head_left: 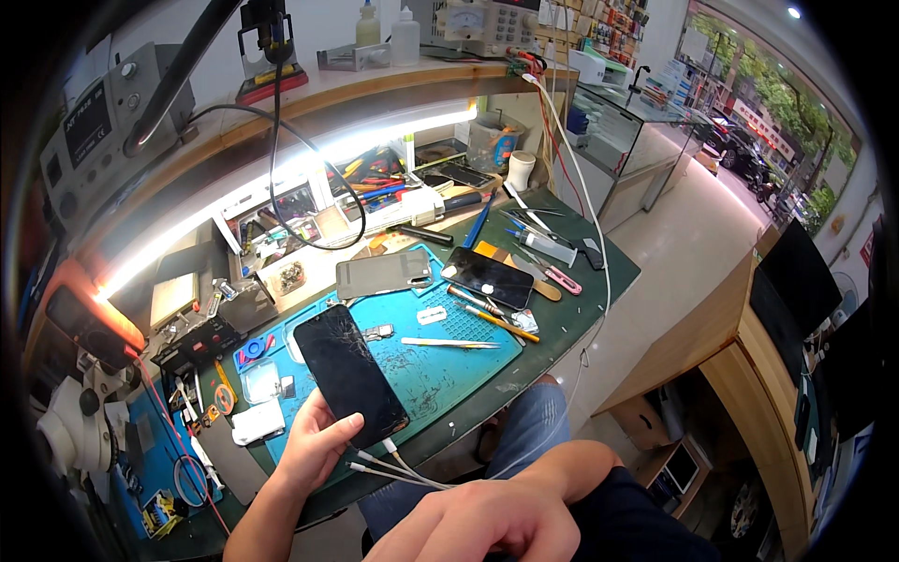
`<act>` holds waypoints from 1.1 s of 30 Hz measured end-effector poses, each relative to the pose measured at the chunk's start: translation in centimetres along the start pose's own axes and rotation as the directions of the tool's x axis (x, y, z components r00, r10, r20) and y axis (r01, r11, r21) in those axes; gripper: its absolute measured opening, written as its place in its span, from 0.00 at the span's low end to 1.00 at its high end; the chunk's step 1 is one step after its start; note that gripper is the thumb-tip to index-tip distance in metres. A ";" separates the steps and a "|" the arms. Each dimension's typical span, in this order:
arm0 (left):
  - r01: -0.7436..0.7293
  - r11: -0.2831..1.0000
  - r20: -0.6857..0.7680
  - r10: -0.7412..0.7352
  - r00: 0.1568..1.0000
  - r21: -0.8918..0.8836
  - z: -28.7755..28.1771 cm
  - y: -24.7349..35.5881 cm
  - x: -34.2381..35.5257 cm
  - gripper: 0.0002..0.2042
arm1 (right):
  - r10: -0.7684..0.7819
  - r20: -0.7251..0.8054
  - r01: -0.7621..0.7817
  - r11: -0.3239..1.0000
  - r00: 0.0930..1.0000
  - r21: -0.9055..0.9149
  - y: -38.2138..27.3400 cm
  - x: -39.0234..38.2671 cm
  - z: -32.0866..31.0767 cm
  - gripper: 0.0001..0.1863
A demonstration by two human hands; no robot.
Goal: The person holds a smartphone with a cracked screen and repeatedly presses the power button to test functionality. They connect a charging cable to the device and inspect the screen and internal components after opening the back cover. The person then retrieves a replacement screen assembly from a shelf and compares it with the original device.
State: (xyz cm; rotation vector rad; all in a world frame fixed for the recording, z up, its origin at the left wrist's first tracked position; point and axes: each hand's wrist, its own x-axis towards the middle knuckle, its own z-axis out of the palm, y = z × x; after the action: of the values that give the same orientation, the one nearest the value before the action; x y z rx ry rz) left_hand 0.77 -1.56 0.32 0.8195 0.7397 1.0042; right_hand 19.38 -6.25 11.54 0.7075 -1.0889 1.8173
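Observation:
My left hand (321, 440) grips the lower end of a black smartphone (348, 370), thumb on its front, above the blue work mat (393, 323). Cracks spread over the upper right of its screen. A white charging cable (398, 457) meets the phone's bottom edge, beside more white cable ends. My right hand (487, 525) is raised large at the lower edge, fingers curled and partly cut off; what they hold, if anything, is hidden. On the mat beyond lie white tweezers (449, 344), a grey phone panel (382, 274) and another black phone (489, 277).
A yellow-handled tool (501, 322), a pink-handled knife (559, 276) and a syringe (548, 246) lie at the right of the bench. An orange multimeter (89, 304) and a microscope (80, 421) stand left. A white cord (604, 253) hangs over the bench's right edge.

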 end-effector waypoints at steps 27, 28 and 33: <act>-0.207 0.978 -0.120 0.202 0.972 -0.029 -1.2 -0.1 0.8 0.17 | -0.308 -0.481 -0.512 -0.024 0.821 -0.859 -0.1 -2.6 -20.6 0.09; -0.231 0.973 -0.128 0.226 0.966 -0.027 -1.2 -0.1 0.9 0.17 | -0.308 -0.462 -0.496 -0.041 0.832 -0.867 0.1 -2.7 -20.6 0.09; -0.214 0.977 -0.129 0.210 0.969 -0.020 -1.2 -0.4 1.1 0.17 | -0.251 -0.439 -0.470 -0.081 0.863 -0.879 0.3 -3.2 -20.9 0.12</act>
State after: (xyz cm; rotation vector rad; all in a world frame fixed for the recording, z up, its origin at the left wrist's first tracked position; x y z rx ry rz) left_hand 0.32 -0.38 -0.75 0.8236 0.7515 1.2663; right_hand 19.92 11.00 -0.60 -0.8580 -1.7351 0.5970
